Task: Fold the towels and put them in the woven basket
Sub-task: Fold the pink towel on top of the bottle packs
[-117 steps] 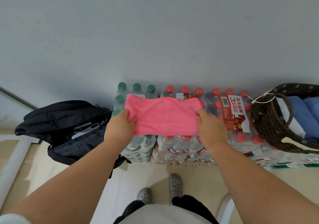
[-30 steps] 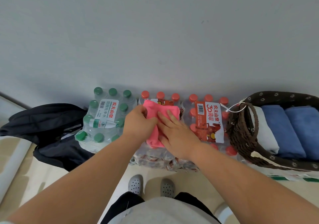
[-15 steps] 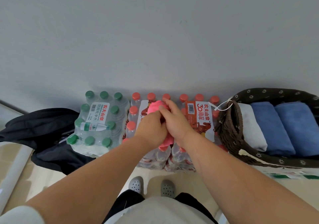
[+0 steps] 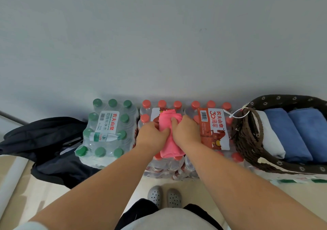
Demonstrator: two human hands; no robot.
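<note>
Left hand [image 4: 153,136] and right hand [image 4: 186,133] both grip the folded pink towel [image 4: 170,142] between them, fingers curled. Towel lies on the red-cap pack [image 4: 149,116], left of the basket [image 4: 247,141].

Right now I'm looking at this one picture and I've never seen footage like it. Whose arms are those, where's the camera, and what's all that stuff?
No machine here: a person wears a wide-angle camera on the head, looking forward and down, so the arms entering from below are their own. The left hand and right hand grip a folded pink towel from either side; it rests on packs of red-capped water bottles by a wall. A green-capped pack and a black bag sit to the left. On the right is the woven basket, already holding one white towel and two blue towels. The grey shoes below are the person's.
</note>
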